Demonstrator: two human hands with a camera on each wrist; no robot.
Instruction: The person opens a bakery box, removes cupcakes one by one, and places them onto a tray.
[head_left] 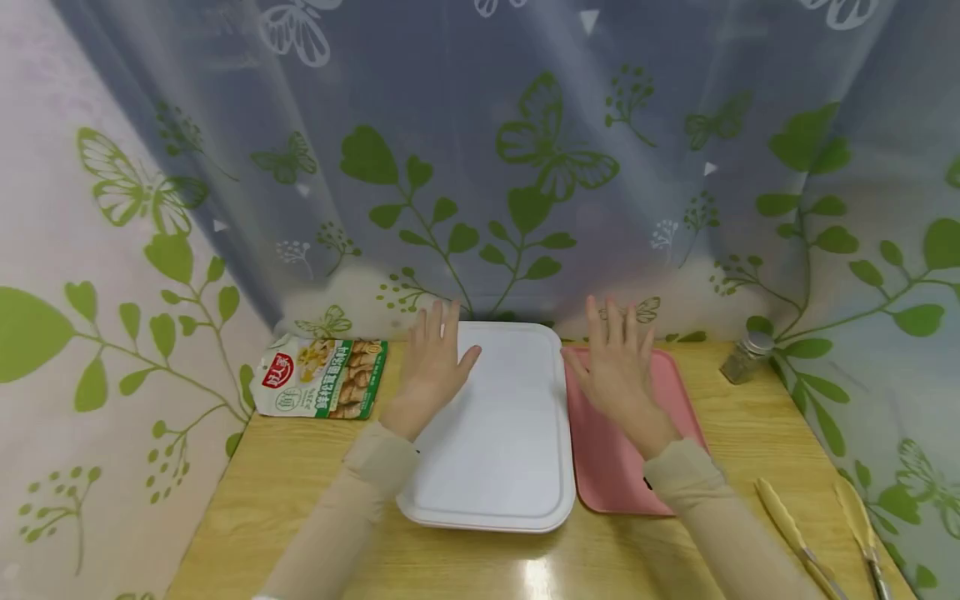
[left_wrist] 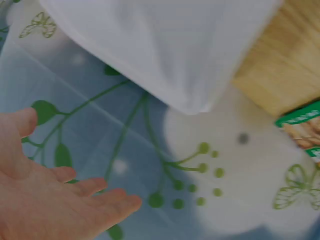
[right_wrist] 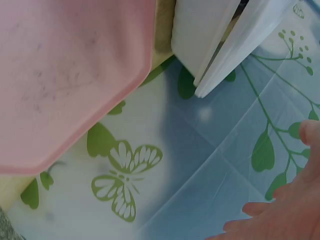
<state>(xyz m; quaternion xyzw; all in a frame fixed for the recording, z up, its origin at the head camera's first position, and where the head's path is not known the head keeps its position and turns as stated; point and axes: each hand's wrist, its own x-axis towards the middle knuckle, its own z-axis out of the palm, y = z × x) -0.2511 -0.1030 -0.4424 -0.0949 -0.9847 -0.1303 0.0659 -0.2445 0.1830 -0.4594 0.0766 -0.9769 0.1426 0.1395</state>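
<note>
My left hand (head_left: 431,362) is held up with straight fingers and thumb spread, over the left side of a white rectangular lidded box (head_left: 510,442). Nothing is in its palm. The right hand (head_left: 618,375) is likewise raised, fingers straight, overlapping a flat pink tray (head_left: 607,475) in the head view. In the left wrist view the fingers (left_wrist: 110,205) stretch out in front of the curtain. From the right wrist, the box's white lid (right_wrist: 240,55) shows a thin dark gap beneath it, beside the pink tray.
A printed green-and-white food pouch (head_left: 322,375) lies left of the box. A small glass shaker (head_left: 746,358) with a grey cap stands at the back right. Metal tongs with pale tips (head_left: 783,517) lie at the right front of the wooden table (head_left: 262,500). A patterned curtain (head_left: 450,108) hangs behind.
</note>
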